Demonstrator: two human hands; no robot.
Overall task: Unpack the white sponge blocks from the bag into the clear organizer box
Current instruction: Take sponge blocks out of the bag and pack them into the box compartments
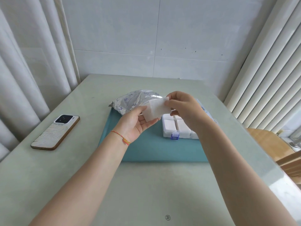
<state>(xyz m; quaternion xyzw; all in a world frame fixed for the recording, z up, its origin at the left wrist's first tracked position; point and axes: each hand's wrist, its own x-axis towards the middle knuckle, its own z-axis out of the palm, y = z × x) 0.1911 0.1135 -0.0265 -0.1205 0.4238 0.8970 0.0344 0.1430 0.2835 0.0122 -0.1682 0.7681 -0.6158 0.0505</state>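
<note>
- Both hands pinch one white sponge block (156, 110) above the teal mat (146, 149), left hand (136, 123) low, right hand (182, 108) high.
- Its long axis slants up toward the desk's far right corner.
- The silver bag (130, 103) lies behind, the clear organizer box (177, 128) just right.

Bag (130, 101) at eleven o'clock on mat (146, 149); organizer box (175, 128) at two; phone (55, 132) off mat at nine.

Pale green table (146, 185) filling the lower view, backed at 12 o'clock by a wall (146, 38) of large pale grey-white panels with thin seams and a few dark specks. White pleated curtains (24, 62) at 9 o'clock, more curtain folds (268, 70) at 3 o'clock. Wooden furniture (273, 144) at 4 o'clock beside the table. Soft, even daylight throughout.
</note>
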